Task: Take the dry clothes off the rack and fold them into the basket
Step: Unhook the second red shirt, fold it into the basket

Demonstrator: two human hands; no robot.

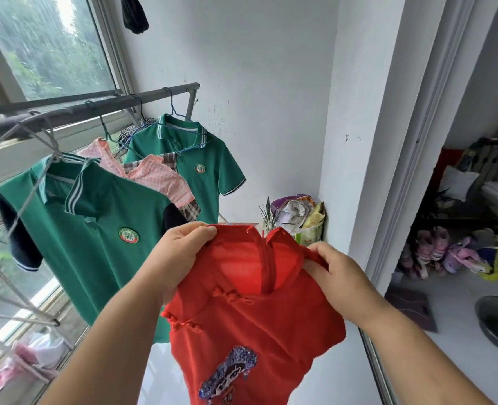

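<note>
I've got the red top (pixel 259 331) at bottom centre. My left hand (pixel 180 252) and right hand (pixel 338 273) each pinch a shoulder so it hangs flat, I'd guess ready to fold. On the rack (pixel 95 111) at left, by the window (pixel 46 45), hang a near green polo (pixel 95 229), a pink checked shirt (pixel 163 179) and a far green polo (pixel 195 168). White wall behind, and I can't see a basket.

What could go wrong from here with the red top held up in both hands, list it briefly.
1. The left hand and right hand pinch only the shoulders of the red top; the loose hem may fold crooked.
2. The nearer green polo hangs close behind the left hand; a swing could knock it off its hanger.
</note>
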